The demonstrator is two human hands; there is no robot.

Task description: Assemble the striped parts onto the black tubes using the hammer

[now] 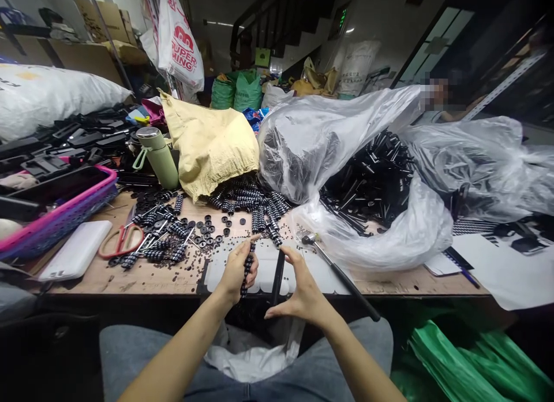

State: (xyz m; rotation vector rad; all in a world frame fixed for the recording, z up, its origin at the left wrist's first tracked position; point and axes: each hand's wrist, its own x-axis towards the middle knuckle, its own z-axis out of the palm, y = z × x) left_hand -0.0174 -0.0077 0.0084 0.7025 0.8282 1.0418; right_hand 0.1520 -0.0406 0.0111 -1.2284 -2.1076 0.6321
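Spanning the view, a table is covered toward its back by bags and loose parts. A clear bag is spread right of the middle, with black parts heaped beside its crumpled plastic. A yellow sack is slumped just left of it, and ribbed pieces are piled at its foot. At the far left a pink-rimmed basket is placed; between it and the sack a flask is stood.

By the left hand, with fingers curled around it, a ribbed black stick is held near the table's front edge. On the right hand, thumb and forefinger are spread wide about a plain black rod, just right of the stick; whether the rod is gripped cannot be told. Farther right, a tool's dark handle is hung over the edge. Red-handled scissors are laid at left. Tiny rings are strewn between.
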